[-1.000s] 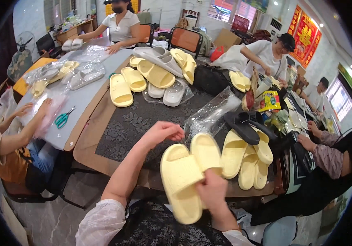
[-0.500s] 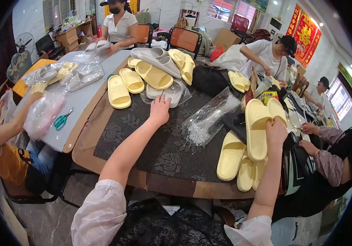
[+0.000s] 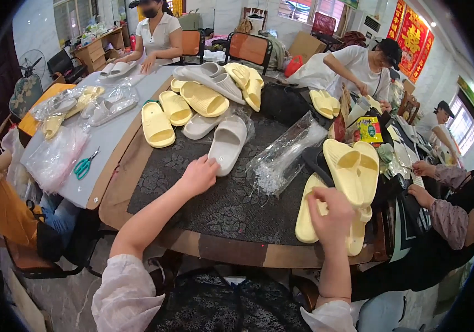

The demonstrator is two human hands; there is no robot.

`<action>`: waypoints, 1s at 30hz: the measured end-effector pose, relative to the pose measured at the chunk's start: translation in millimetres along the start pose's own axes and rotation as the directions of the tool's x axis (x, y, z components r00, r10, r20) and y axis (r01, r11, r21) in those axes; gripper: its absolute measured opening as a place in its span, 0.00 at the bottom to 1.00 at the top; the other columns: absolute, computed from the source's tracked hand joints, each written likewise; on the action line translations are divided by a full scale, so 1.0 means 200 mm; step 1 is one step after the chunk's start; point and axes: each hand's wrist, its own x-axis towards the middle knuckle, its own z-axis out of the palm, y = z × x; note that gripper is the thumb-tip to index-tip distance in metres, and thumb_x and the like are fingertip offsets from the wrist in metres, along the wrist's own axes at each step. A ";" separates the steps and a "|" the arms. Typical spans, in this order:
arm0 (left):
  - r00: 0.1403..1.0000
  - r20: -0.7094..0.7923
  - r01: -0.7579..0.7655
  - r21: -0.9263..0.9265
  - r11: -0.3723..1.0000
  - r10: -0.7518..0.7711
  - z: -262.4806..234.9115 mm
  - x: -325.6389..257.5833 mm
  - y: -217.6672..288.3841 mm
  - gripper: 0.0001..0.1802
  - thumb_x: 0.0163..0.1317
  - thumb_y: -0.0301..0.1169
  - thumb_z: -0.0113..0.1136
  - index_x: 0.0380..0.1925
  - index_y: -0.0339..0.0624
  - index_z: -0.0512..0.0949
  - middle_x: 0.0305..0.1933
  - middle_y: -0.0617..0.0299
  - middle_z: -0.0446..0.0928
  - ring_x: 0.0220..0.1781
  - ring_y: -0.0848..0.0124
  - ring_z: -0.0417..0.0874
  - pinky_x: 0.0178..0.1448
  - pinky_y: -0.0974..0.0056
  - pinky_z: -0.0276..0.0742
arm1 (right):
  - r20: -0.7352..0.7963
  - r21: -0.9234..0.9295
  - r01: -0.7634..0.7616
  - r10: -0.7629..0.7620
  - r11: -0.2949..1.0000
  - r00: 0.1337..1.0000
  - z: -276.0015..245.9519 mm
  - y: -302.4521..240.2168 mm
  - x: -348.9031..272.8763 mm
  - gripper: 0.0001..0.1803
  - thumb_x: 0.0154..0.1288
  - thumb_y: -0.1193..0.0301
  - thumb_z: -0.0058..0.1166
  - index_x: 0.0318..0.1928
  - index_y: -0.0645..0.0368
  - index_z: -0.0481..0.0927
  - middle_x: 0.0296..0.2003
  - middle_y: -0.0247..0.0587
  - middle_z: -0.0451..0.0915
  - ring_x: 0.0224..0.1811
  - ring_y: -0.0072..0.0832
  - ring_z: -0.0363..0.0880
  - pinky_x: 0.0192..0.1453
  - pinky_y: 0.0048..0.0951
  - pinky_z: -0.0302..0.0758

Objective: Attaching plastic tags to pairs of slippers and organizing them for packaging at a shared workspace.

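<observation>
My left hand (image 3: pixel 201 176) grips the toe end of a light grey slipper (image 3: pixel 228 145) on the dark floral mat. Behind that slipper lies another grey slipper (image 3: pixel 201 125), partly under a pile of yellow slippers (image 3: pixel 206 99) and grey ones. My right hand (image 3: pixel 331 216) hovers over the yellow slippers at the right, its fingers loosely curved and apart, with nothing seen in them. Just beyond it, a pair of yellow slippers (image 3: pixel 353 171) rests on top of others. One more yellow slipper (image 3: pixel 306 218) lies beside my right hand, partly hidden by it.
A clear bag of thin white plastic fasteners (image 3: pixel 281 157) lies mid-mat. On the grey table to the left are teal scissors (image 3: pixel 85 164), plastic bags (image 3: pixel 54 160) and bagged slippers (image 3: pixel 110 105). Co-workers sit around; one's hands (image 3: pixel 422 182) are close on the right.
My left hand has drawn a grey slipper nearer to me, out from the pile. My right hand has let go of the yellow pair and moved left and nearer to me.
</observation>
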 end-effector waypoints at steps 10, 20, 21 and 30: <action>0.983 0.076 -0.151 -0.185 0.971 0.167 -0.57 -0.57 0.35 0.15 0.46 0.32 0.65 0.36 0.42 0.77 0.44 0.57 0.79 0.48 0.54 0.81 0.48 0.53 0.80 | 0.403 0.275 0.095 -0.205 0.957 0.892 0.37 -0.26 -0.07 0.24 0.54 0.56 0.68 0.47 0.56 0.80 0.40 0.40 0.80 0.42 0.37 0.81 0.45 0.36 0.78; 0.977 -0.048 0.203 -0.090 0.975 -0.207 -0.21 0.47 -0.21 0.18 0.53 0.29 0.62 0.46 0.48 0.82 0.45 0.54 0.81 0.45 0.58 0.83 0.50 0.55 0.79 | 0.317 0.322 0.130 -0.237 0.938 0.918 0.74 -0.44 -0.19 0.18 0.53 0.65 0.65 0.44 0.55 0.77 0.42 0.43 0.71 0.43 0.40 0.77 0.42 0.37 0.78; 0.977 -0.056 0.203 -0.085 0.975 -0.208 -0.12 0.53 -0.29 0.18 0.53 0.29 0.62 0.46 0.48 0.82 0.45 0.54 0.81 0.45 0.58 0.83 0.50 0.55 0.79 | 0.310 0.323 0.139 -0.243 0.936 0.919 0.75 -0.48 -0.18 0.18 0.53 0.65 0.65 0.44 0.55 0.77 0.42 0.43 0.71 0.43 0.40 0.77 0.42 0.37 0.78; 0.996 -0.042 0.079 0.121 0.990 -0.074 -0.10 0.68 -0.28 0.13 0.50 0.27 0.61 0.37 0.53 0.84 0.39 0.59 0.83 0.49 0.57 0.80 0.50 0.55 0.78 | 0.254 0.224 0.287 -0.341 0.931 0.905 0.84 -0.48 -0.24 0.18 0.51 0.70 0.61 0.45 0.53 0.79 0.48 0.40 0.73 0.59 0.42 0.68 0.58 0.45 0.67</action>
